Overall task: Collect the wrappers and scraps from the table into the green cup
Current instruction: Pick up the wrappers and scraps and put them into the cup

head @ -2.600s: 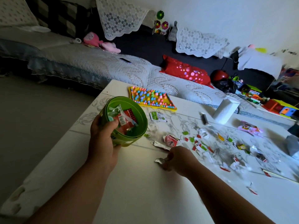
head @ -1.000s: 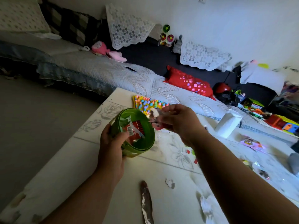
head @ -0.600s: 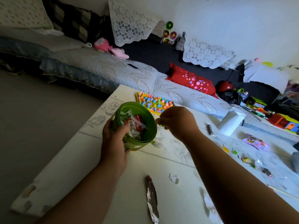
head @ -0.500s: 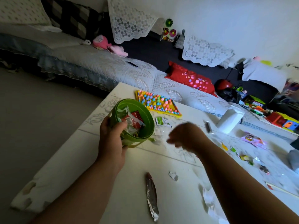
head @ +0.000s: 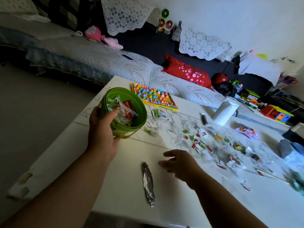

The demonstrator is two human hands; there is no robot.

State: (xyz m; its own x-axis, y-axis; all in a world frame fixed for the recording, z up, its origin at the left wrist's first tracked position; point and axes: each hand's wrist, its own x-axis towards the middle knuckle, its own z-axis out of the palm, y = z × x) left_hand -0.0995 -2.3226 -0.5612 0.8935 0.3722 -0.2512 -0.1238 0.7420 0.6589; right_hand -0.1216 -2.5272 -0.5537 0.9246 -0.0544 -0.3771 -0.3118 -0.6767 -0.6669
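My left hand (head: 102, 130) grips the green cup (head: 130, 124) by its near rim and holds it tilted above the white table (head: 172, 203); red, white and clear wrappers lie inside it. My right hand (head: 179, 162) hovers low over the table with its fingers spread and nothing in them. Just left of it lies a long silver foil wrapper (head: 148, 183). Several small red, green and white scraps (head: 200, 143) are strewn to the right. A green-and-white sachet (head: 159, 114) lies right of the cup.
A yellow board with coloured pegs (head: 153, 96) lies at the table's far edge. A white roll (head: 224, 111), a small dark tube (head: 204, 119) and a pink packet (head: 245, 130) are at the right. A sofa with a red cushion (head: 187, 73) stands behind.
My right hand dropped a wrapper into the cup, then came back down and toward me, near the foil wrapper. The cup stayed in my left hand.
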